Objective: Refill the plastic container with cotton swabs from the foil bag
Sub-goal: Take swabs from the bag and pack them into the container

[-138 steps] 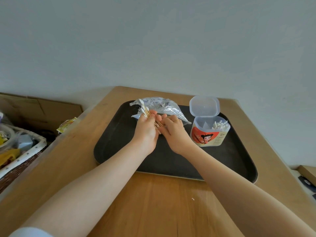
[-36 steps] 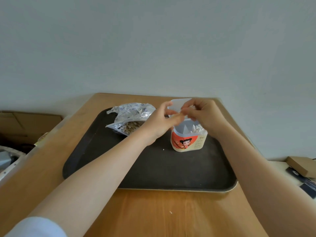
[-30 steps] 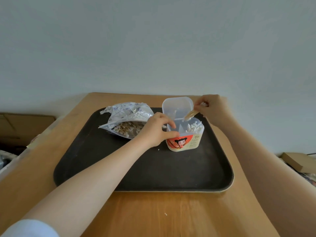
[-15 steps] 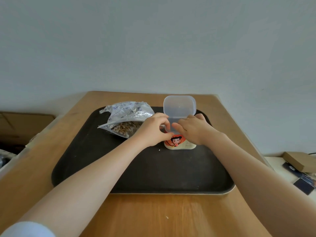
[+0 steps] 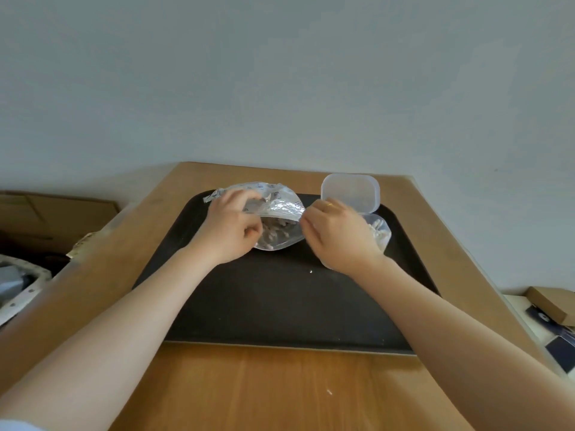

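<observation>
- L hand (image 5: 228,230) grips foil bag (image 5: 273,206) mouth, on tray (image 5: 280,306).
- R hand (image 5: 337,236) pinches bag's other edge.
- Plastic container (image 5: 381,234) right of bag, lid (image 5: 350,191) up.
</observation>
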Tool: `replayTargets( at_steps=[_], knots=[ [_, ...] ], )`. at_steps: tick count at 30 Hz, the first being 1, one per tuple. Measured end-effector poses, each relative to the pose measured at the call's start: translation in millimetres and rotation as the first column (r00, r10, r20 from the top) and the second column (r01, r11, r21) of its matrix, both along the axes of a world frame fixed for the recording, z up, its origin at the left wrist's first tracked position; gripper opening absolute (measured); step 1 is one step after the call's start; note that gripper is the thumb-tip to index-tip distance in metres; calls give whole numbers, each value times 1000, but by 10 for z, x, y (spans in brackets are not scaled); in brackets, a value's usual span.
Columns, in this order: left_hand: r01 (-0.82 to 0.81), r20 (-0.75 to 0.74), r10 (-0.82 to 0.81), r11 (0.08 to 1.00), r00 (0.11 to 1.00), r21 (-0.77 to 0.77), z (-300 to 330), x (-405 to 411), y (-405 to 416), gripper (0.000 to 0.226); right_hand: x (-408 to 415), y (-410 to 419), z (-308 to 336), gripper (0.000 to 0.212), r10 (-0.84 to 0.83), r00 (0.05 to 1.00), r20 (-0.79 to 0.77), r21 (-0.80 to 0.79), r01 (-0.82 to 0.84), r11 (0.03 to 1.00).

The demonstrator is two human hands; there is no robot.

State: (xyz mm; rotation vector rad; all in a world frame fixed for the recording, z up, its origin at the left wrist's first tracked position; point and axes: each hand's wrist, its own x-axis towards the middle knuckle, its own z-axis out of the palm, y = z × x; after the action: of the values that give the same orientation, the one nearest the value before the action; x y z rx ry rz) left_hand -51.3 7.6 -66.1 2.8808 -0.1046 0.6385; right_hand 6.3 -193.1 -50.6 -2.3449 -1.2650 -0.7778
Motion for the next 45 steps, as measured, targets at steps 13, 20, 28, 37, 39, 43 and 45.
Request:
replayTargets(
  at_steps=[13, 20, 28, 37, 39, 43, 45],
  knots=[
    [-35, -53, 32, 998, 998, -57, 213, 82, 146, 62, 90, 945, -178, 28, -372, 807, -458, -445, 155, 882],
    [0, -105, -10, 996, 994, -92, 143, 100, 116, 74, 29, 1079, -204, 22, -444, 800, -404, -555, 171, 814],
    [-83, -62, 87, 995, 994, 60, 111, 142, 82, 73, -120, 1038, -120, 33, -340, 939, -58, -561, 251, 789],
    [-73, -165, 71, 997, 984, -5, 67, 112, 34, 69, -62, 200, 206, 10, -263, 902, -341, -545, 38, 838],
    [119, 1, -119, 993, 993, 2, 71, 32, -39, 59, -29, 29, 237, 20, -229, 858, -460, -510, -44, 859],
    [305, 35, -316, 936, 948, 175, 162, -45, -326, 66, -109, -118, 380, 15, -166, 852, -496, -528, -145, 837],
    [275, -142, -253, 947, 957, 166, 255, -26, -456, 63, -161, -119, 453, 12, -121, 875, -469, -546, -179, 818]
  ],
)
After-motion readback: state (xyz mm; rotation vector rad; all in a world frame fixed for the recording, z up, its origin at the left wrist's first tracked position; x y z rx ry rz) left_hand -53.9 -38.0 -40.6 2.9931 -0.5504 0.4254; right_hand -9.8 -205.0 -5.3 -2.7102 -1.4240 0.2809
